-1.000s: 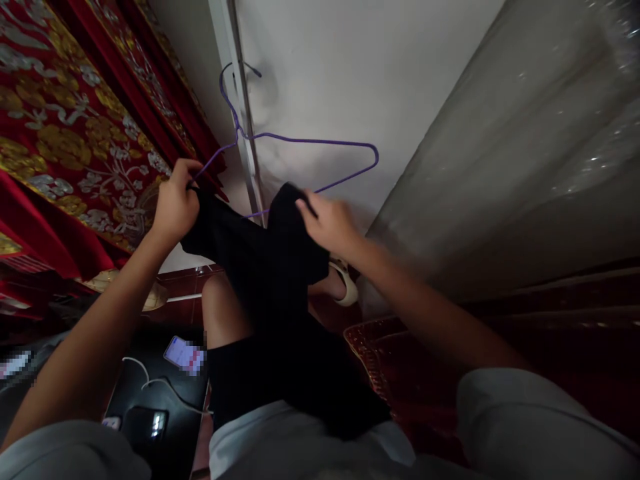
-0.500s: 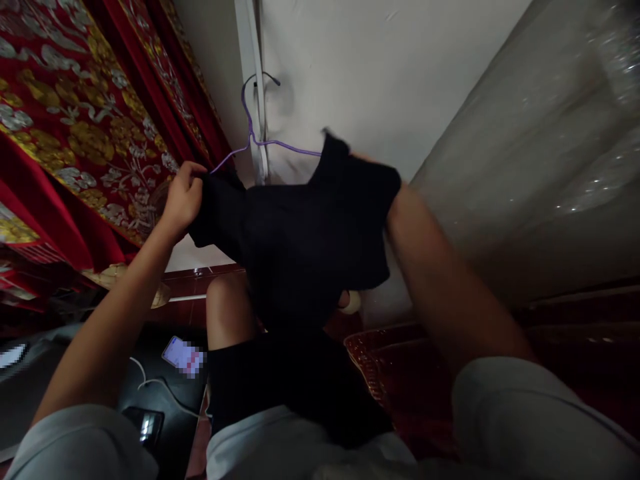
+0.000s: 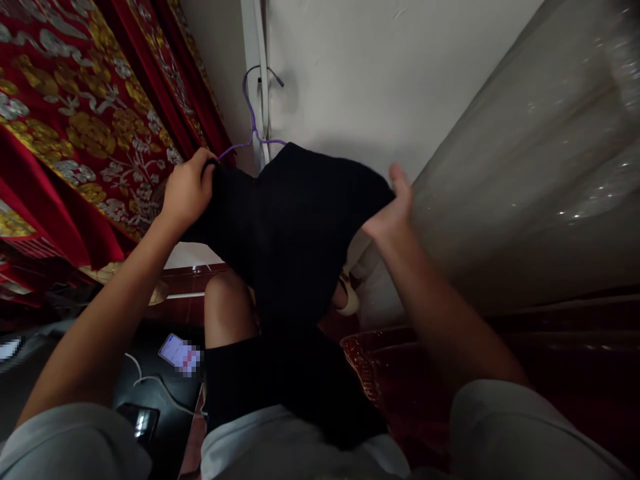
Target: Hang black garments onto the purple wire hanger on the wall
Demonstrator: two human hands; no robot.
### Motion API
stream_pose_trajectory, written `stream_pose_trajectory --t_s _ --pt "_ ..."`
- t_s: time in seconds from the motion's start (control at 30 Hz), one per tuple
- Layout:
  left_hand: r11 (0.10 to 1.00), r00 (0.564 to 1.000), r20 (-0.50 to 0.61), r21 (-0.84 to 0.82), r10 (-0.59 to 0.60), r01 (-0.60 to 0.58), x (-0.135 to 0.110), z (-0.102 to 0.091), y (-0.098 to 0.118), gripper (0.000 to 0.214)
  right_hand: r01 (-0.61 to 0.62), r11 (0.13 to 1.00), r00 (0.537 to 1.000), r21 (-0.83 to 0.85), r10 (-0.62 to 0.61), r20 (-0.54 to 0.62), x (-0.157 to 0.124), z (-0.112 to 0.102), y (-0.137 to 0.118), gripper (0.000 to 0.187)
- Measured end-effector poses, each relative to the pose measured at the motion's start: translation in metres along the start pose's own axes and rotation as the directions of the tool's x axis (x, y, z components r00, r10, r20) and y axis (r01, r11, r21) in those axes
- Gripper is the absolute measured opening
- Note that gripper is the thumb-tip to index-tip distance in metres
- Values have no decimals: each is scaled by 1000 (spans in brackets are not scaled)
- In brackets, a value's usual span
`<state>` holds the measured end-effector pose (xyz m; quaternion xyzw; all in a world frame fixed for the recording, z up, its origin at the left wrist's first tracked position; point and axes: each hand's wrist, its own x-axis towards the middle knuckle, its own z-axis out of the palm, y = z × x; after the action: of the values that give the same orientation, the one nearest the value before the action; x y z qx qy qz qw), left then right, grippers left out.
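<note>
A black shirt is spread between my two hands, over a purple wire hanger. The hanger's hook and neck show above the cloth; its right arm runs under the fabric. My left hand is closed on the shirt's left shoulder, at that end of the hanger. At the opposite corner, my right hand holds the cloth's edge, with a finger raised beside it and the other fingers partly hidden behind the fabric. The shirt's lower part hangs down toward my lap.
A red curtain with gold and silver flowers hangs at left. Plastic sheeting covers something at right. On a black surface at lower left lie a lit phone, a white cable and a dark shiny object.
My right hand, mostly hidden by the shirt before, now shows at its right edge. The shirt's right side has been drawn over more of the hanger's right arm. My left hand keeps its grip.
</note>
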<state>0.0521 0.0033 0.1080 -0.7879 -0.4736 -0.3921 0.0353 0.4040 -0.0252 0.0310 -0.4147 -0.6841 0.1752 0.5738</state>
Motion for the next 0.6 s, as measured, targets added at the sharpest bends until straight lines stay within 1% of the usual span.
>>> stream_pose_trajectory --t_s 0.03,0.07,0.1,0.13,0.2,0.23,0.27,0.3,0.33,0.37,0.4,0.43,0.47,0.5,0.53,0.57,0.6 --pt "995 1000 6 101 -8 8 0 -1 3 23 -5 997 1000 71 7 -24 5 -6 -5 80" --pt "981 1000 14 194 -15 12 0 0 6 29 -7 990 999 139 14 -47 11 -11 -13 90" --pt "965 1000 19 263 -21 16 1 0 6 33 -10 981 998 192 22 -61 15 -16 -24 94" --pt "954 1000 16 300 -27 21 2 1 5 35 -16 975 997 221 31 -64 18 -19 -37 95" --pt "960 999 -16 276 -31 35 4 3 -5 36 -47 968 998 248 55 -22 20 -19 -65 96" --pt "974 999 -43 225 -22 31 5 3 -12 34 -81 956 997 281 73 37 18 -17 -76 99" --pt "988 997 -71 152 -8 18 5 3 -19 31 -124 937 986 326 78 150 14 -13 -84 101" --pt "998 996 -83 61 11 -6 4 3 -26 27 -172 915 953 365 60 298 9 -8 -87 98" --pt "998 997 -74 -41 34 -37 2 3 -31 22 -216 903 894 372 30 447 3 -1 -85 91" --pt "987 997 -46 -146 62 -68 -1 2 -34 19 -230 910 831 344 0 556 -4 7 -80 80" --pt "965 995 -1 -244 98 -96 -4 3 -33 17 -199 938 798 286 -14 602 -10 17 -71 67" --pt "936 988 52 -332 142 -117 -9 3 -28 17 -126 972 805 200 -18 593 -17 29 -59 56" --pt "902 976 106 -412 190 -130 -14 5 -20 16 -30 995 843 91 -24 537 -24 43 -47 55" --pt "864 960 151 -486 234 -134 -19 8 -8 13 69 997 889 -28 -48 454 -30 58 -34 67" --pt "822 943 190 -554 275 -128 -24 12 5 10 161 977 906 -138 -91 413 -35 74 -22 84" --pt "777 924 223 -620 310 -111 -29 16 20 9 237 945 912 -226 -137 386 -39 90 -11 97" --pt "729 909 243 -679 338 -90 -34 20 34 14 289 910 920 -297 -178 350 -43 104 -3 102"
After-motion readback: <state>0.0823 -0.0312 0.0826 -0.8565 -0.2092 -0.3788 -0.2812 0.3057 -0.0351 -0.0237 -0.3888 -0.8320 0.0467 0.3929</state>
